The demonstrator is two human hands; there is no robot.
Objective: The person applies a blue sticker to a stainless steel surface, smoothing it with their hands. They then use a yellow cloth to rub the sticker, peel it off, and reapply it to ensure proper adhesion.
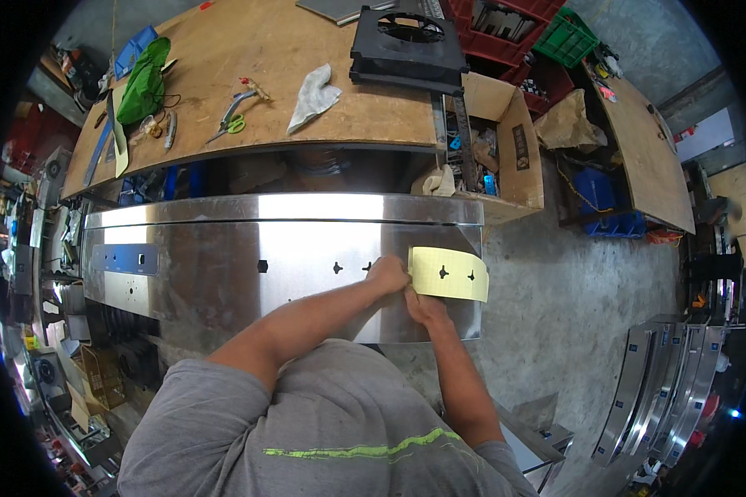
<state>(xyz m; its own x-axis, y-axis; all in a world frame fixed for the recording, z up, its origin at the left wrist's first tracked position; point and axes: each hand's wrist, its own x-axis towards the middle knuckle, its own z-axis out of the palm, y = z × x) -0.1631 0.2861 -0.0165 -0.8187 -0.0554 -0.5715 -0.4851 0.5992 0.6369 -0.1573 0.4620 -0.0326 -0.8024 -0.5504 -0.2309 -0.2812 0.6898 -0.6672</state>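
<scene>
A long brushed-metal panel [215, 286] lies across in front of me, with several small dark cutouts along its face. Over its right end is a curved yellow sheet [452, 286] with a faint grid and two dark cutouts. My left hand [388, 275] is closed at the sheet's left edge, fingers pinched together. Just below it, my right hand [425, 306] is closed at the lower left corner of the same sheet. Both sets of fingertips are partly hidden. A blue label strip with cutouts [124, 258] sits on the panel's left end.
Beyond the panel stands a wooden workbench [224, 83]. It carries a green bag [145, 83], pliers [234, 112], a white cloth [315, 98] and a black fan housing [408, 50]. At its right is an open cardboard box [522, 157]. Metal panels [659, 389] stand at the lower right.
</scene>
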